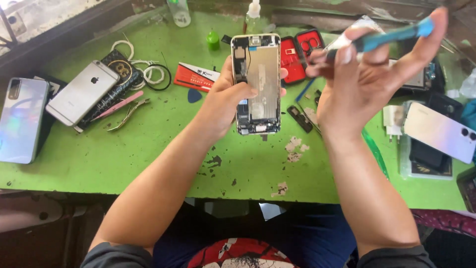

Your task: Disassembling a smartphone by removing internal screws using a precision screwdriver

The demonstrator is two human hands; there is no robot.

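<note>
the left hand [225,101] grips an opened phone [258,82] by its side edges above the green desk [148,159]; the right hand [364,82] pinches a blue-handled tool [391,35]. the phone looks light, stiff and fragile inside, best held by its frame

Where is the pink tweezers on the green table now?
In the head view, the pink tweezers lie on the left part of the green table, between the silver phone lying face down and the metal pliers.
</note>
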